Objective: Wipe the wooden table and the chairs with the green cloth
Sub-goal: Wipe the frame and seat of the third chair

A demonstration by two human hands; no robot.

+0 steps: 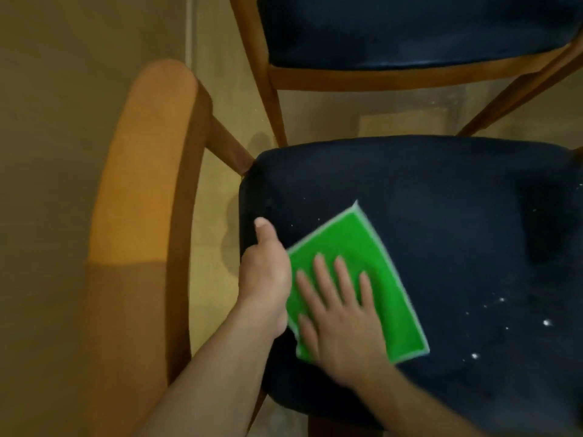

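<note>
Cloth [353,244], soft and limp, needs flat pressure: my right hand [340,323] spreads open fingers [320,269] on it; left hand [265,272] grips the chair seat [441,190] edge.

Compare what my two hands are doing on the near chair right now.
The right hand lies flat, fingers spread, on the green cloth; the left hand is off the cloth, at the seat edge. The right shows its fingers; the left shows mainly its thumb, pointing up. Both are bare and rest on the same dark seat.
</note>
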